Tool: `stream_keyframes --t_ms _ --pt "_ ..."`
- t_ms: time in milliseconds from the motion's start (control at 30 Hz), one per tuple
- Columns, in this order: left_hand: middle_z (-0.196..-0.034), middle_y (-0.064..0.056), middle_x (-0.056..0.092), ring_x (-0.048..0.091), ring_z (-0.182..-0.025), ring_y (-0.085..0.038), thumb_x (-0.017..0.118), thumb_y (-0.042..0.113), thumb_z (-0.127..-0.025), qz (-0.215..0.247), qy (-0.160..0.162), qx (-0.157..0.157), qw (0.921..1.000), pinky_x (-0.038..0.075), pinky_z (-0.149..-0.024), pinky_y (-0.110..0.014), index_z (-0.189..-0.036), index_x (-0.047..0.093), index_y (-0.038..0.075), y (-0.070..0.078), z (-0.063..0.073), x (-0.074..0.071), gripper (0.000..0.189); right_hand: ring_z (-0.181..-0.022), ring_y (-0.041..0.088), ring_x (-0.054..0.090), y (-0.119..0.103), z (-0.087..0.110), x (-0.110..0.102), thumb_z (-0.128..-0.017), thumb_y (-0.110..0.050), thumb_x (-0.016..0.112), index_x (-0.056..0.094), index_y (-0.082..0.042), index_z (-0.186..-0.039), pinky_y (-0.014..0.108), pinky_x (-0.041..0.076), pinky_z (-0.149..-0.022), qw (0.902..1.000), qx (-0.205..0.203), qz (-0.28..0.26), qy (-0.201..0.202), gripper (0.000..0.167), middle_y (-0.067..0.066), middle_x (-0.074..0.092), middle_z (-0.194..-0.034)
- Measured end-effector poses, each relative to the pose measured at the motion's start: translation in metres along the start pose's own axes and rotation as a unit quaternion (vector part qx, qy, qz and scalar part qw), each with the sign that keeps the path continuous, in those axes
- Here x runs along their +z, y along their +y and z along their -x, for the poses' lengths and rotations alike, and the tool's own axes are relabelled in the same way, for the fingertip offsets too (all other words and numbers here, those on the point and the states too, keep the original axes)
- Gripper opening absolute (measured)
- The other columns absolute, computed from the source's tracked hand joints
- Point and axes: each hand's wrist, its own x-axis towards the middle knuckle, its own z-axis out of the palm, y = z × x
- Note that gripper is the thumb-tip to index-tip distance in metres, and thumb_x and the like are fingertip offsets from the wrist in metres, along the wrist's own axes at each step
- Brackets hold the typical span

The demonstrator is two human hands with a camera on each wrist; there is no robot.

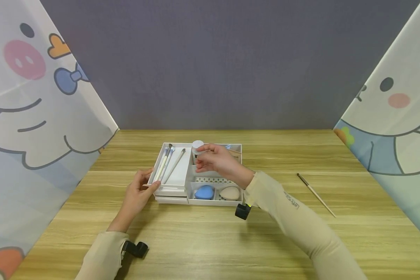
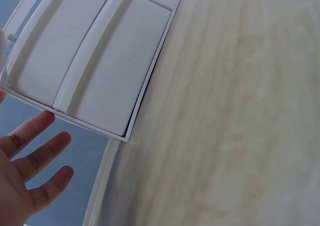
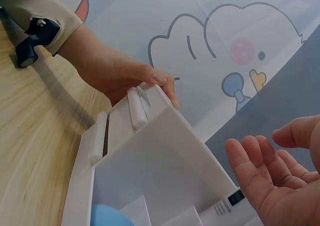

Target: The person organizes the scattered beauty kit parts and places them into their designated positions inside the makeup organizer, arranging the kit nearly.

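A white makeup organizer [image 1: 171, 190] with drawers stands in the middle of the table. My left hand [image 1: 136, 194] holds its front left corner, the thumb on the front edge and some fingers spread loosely off the side. Several makeup brushes [image 1: 175, 165] lie in its upper left tray. Above the right-hand compartments hovers my right hand [image 1: 217, 160], fingers loosely bent with nothing between them. Beside those fingers, a white-capped bottle [image 1: 197, 145] stands in a rear compartment, partly hidden. A blue makeup sponge [image 1: 204, 192] and a beige sponge [image 1: 230, 193] sit in the front compartments.
One makeup brush [image 1: 315, 194] with a dark tip lies on the wooden table [image 1: 203, 241] to the right. A grey panel [image 1: 224, 66] rises behind the table. Cartoon-printed sheets [image 1: 49, 105] flank both sides.
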Motion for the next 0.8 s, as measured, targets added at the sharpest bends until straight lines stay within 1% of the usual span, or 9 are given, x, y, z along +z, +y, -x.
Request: stream_keyframes --t_ms 100,267,500,633,800 --pt "-0.108 -0.026 0.066 0.057 -0.087 0.006 0.067 -0.002 -0.092 -0.008 -0.002 -0.002 1.0 0.05 -0.072 -0.014 -0.13 0.051 -0.002 0.0 0.0 -0.001 0.041 -0.073 0.017 0.063 0.0 0.003 -0.004 -0.095 0.007 0.051 0.045 0.013 -0.131 0.041 0.058 -0.08 1.0 -0.003 0.005 0.004 0.037 0.01 0.063 -0.082" --pt "-0.108 -0.026 0.067 0.057 -0.087 0.005 0.068 0.0 -0.092 -0.011 -0.001 -0.001 0.9999 0.051 -0.072 -0.015 -0.129 0.052 -0.001 0.001 0.0 -0.001 0.04 -0.073 0.016 0.063 0.002 0.009 -0.014 -0.095 0.008 0.05 0.043 0.016 -0.133 0.041 0.058 -0.08 0.9998 -0.01 0.017 0.008 0.039 0.009 0.062 -0.085" --pt "-0.111 -0.025 0.066 0.057 -0.089 0.005 0.068 0.001 -0.093 -0.006 -0.003 -0.005 1.0 0.051 -0.072 -0.016 -0.13 0.053 0.0 0.0 0.0 0.0 0.041 -0.073 0.016 0.063 0.006 0.021 -0.036 -0.097 0.005 0.049 0.04 0.018 -0.133 0.039 0.058 -0.079 0.9991 -0.013 0.036 0.016 0.04 0.014 0.062 -0.085" --pt "-0.109 -0.025 0.067 0.058 -0.087 0.004 0.068 0.0 -0.093 0.005 0.001 -0.007 1.0 0.051 -0.072 -0.016 -0.13 0.053 0.0 0.0 0.0 0.0 0.04 -0.073 0.015 0.063 0.008 0.026 -0.046 -0.096 0.005 0.05 0.04 0.017 -0.133 0.039 0.058 -0.079 0.9989 -0.015 0.041 0.018 0.04 0.01 0.063 -0.084" --pt "-0.108 -0.024 0.067 0.058 -0.087 0.004 0.068 0.0 -0.092 0.004 0.002 -0.005 1.0 0.051 -0.072 -0.018 -0.13 0.053 0.0 -0.001 0.0 0.0 0.04 -0.074 0.015 0.064 0.01 0.031 -0.055 -0.097 0.004 0.05 0.04 0.017 -0.133 0.039 0.058 -0.079 0.9987 -0.013 0.044 0.021 0.039 0.009 0.063 -0.084"
